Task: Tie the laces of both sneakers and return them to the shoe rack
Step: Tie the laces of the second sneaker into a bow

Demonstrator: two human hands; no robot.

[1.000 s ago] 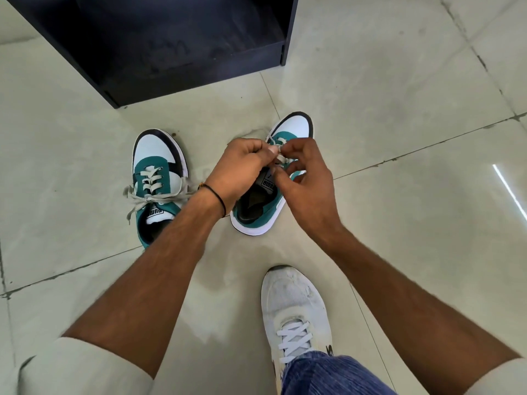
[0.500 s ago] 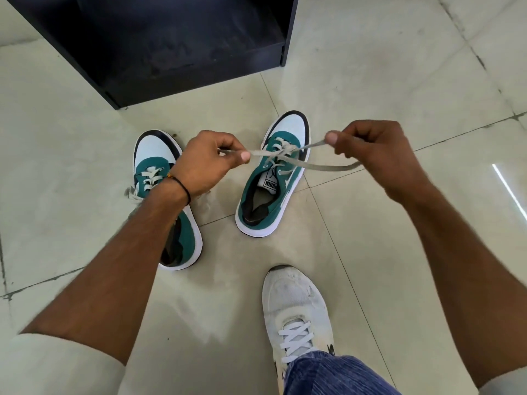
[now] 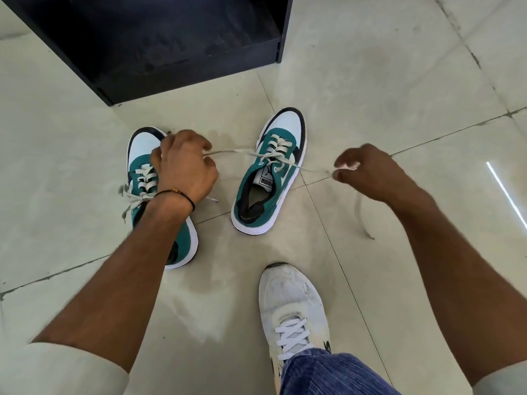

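Two teal-and-white sneakers stand on the tiled floor. The left sneaker (image 3: 139,161) has its laces in a bow, and my left forearm hides its heel. The right sneaker (image 3: 271,172) has its grey lace (image 3: 236,151) pulled out sideways in both directions. My left hand (image 3: 185,166) pinches the left lace end, hovering over the left sneaker. My right hand (image 3: 368,172) pinches the right lace end well to the right of the shoe, with the loose tail hanging below it. The black shoe rack (image 3: 159,38) stands open behind the sneakers.
My own white sneaker (image 3: 293,309) and blue trouser leg (image 3: 328,372) are at the bottom centre, just in front of the right sneaker. Pale floor tiles with dark grout lines surround everything. A bright strip of reflected light (image 3: 507,195) lies at the right edge.
Both hands started together over the right sneaker's laces, then drew apart, pulling the lace ends outward. The right hand has gone further right and lower; the lace is stretched longer.
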